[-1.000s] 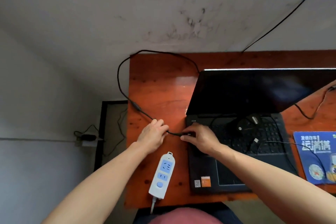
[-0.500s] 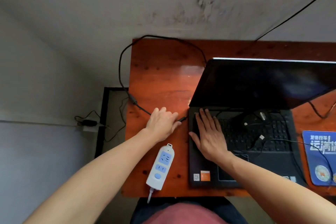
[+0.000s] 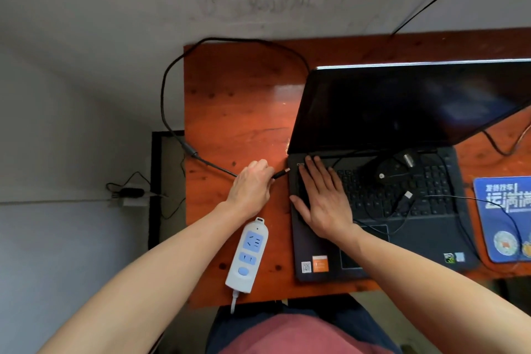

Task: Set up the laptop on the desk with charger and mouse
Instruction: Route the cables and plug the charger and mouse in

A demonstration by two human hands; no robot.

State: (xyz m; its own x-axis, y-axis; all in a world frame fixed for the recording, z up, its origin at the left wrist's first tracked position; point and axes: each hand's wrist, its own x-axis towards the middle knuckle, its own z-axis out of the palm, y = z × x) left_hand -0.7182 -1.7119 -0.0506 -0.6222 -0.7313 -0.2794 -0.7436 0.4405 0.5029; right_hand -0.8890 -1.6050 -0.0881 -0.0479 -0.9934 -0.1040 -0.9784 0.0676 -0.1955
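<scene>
Over the left half of the desk, the left hand pinches the charger plug. Its long axis points right at the near side of the laptop, tip just short. The right hand lies flat, fingers straight, on the keyboard.

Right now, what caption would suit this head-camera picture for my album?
Left hand aims the charger plug at the laptop's left edge while the right hand presses flat on the keyboard.
</scene>
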